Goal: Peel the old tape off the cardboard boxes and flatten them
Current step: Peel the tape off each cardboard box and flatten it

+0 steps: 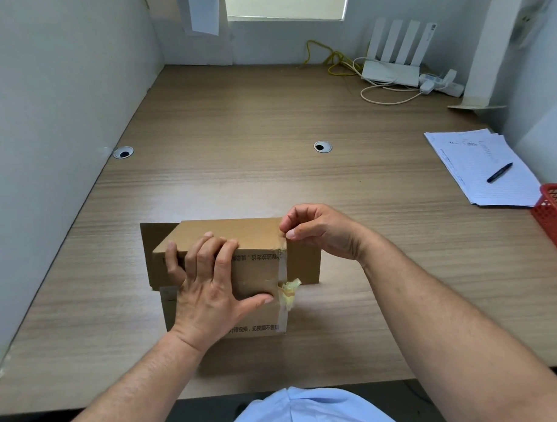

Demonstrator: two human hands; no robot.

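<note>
Spread fingers (223, 260) of the left hand (207, 292) lie against the near face of the cardboard box (227, 233). Their tips reach its top edge and the thumb stretches right toward the taped side. This looks like a brace, to keep the box from sliding while the other hand pulls. The right hand (322, 231) has its thumb and forefinger pinched at the box's top right corner, where the tape (282, 270) begins. The other fingers are curled in above. Whether the tape end is already lifted between them I cannot tell.

The box stands on the desk (268, 132), near the person and a little left of centre. Its flaps are open and it is not yet flattened.

By count: one box, one pale strip of tape down its near right edge, and one crumpled yellowish wad (290, 292) stuck low on that strip. On the right lie one stack of papers (477, 159) with one pen (499, 172), and nearer, one red basket (552, 220). Two cable holes (322, 146) pierce the desk. One router (390, 69) with four antennas sits far right.
</note>
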